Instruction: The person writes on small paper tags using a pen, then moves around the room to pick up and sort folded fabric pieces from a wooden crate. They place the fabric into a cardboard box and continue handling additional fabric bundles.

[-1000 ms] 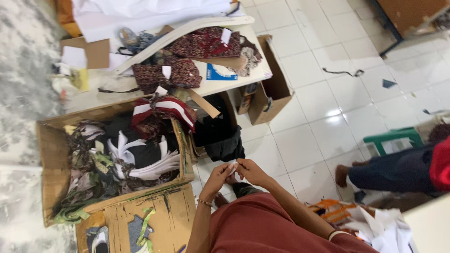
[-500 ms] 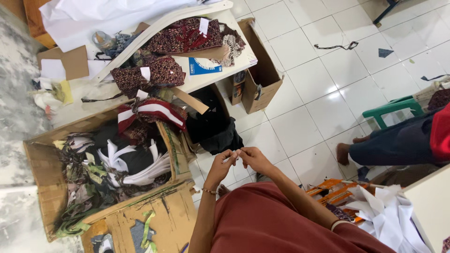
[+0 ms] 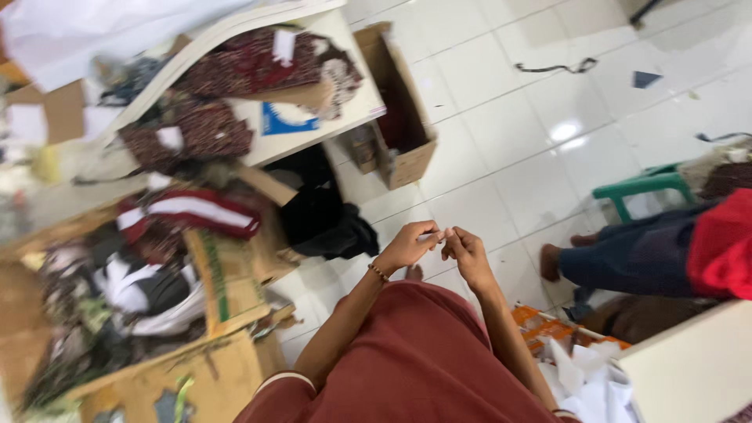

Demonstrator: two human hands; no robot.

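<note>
**Hands met over a tiny pale item, above the tiled floor**

Head view, the only one. Left hand (image 3: 403,247) & right hand (image 3: 468,254) were raised in front of the body, fingertips touching. Between them sat a small pale item (image 3: 439,233), too small & blurred to identify. Both sets of fingers were pinched in on it, thumb against forefinger, so grasping rather than released; such a hold suits something thin that needs two hands to work. A bead bracelet (image 3: 379,272) ringed the left wrist.

Beyond the fingers, up & left: a white desk (image 3: 345,110) carrying patterned dark-red fabric bundles (image 3: 251,63), prob. stacked there within reach. Left of the fingers, a black cloth heap (image 3: 321,219) on the floor, then a red-and-white striped piece (image 3: 188,213) over a big cardboard box (image 3: 227,274) full of scraps. An open carton (image 3: 403,102) leaned by the desk's end.

Right of the fingers: another person's leg in dark trousers (image 3: 627,254), and a green stool (image 3: 638,188). Floor: glossy white tiles (image 3: 501,157), w/ stray scraps. Frame motion-blurred.
</note>
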